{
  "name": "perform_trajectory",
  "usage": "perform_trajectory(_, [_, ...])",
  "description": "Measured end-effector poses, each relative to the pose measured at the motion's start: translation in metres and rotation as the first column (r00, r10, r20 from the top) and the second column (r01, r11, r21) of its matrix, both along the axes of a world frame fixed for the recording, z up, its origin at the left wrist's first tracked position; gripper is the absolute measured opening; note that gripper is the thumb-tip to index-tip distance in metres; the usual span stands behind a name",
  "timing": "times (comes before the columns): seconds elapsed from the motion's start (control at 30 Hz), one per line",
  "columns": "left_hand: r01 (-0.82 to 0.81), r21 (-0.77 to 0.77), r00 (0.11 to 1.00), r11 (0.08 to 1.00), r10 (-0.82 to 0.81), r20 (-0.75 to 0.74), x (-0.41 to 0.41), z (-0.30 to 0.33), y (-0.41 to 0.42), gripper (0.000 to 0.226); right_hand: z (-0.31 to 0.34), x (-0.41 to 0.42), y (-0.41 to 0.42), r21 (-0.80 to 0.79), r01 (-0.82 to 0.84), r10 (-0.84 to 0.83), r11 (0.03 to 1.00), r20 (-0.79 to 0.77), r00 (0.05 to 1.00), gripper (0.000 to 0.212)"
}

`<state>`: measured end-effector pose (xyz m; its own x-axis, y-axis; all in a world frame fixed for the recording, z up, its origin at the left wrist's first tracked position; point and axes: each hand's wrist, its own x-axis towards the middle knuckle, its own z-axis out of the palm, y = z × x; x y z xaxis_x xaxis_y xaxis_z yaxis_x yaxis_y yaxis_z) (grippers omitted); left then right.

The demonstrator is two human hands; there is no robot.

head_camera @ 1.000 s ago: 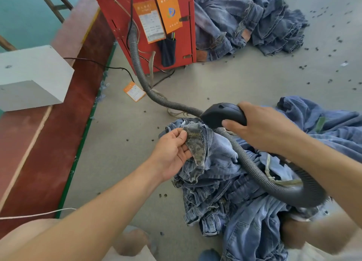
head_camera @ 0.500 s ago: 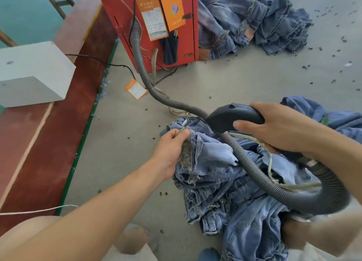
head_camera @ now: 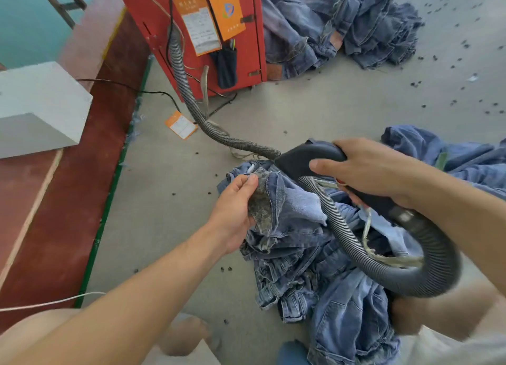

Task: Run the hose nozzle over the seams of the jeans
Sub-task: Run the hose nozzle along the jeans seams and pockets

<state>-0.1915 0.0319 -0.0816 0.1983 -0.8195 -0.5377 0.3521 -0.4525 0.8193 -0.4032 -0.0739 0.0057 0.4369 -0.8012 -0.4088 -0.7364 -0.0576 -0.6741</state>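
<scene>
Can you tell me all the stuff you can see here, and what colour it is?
jeans: one pair, blue, on the floor under the hands
hose nozzle: one, black, over the jeans
hose: one, grey, looping from the red machine
red machine: one, top centre
jeans pile: blue, top right
orange tag: one, on the floor
white box: one, left
left hand: pinches a jeans seam
right hand: grips the nozzle
</scene>
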Motion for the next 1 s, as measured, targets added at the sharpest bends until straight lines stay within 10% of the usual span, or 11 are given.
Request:
perform_trajectory(0.27, [0.104, -0.037, 0.995, 0.994, -0.104, 0.006, -0.002, 0.002, 0.002, 0.036, 0.0, 0.009, -0.004, -0.113, 0.002, -0.013, 0.994, -0.095, 0.995, 0.026])
perform_trajectory(0.6, [0.202, -0.087, 0.915, 0.975, -0.156, 0.373, -0.005, -0.001, 0.005, 0.037, -0.005, 0.012, -0.008, -0.071, 0.045, -0.052, 0.996, -0.108, 0.993, 0.03])
perform_trajectory(0.83, [0.115, -0.018, 0.971, 0.993, -0.108, 0.214, 0.004, 0.005, -0.006, 0.021, 0.006, 0.001, 0.02, -0.086, -0.231, 0.206, 0.969, -0.228, 0.952, 0.025])
perform_trajectory(1.0, [0.115, 0.003, 0.986, 0.993, -0.115, 0.12, 0.006, 0.005, -0.005, 0.045, -0.003, 0.013, 0.008, -0.212, -0.091, 0.044, 0.973, -0.218, 0.975, 0.027])
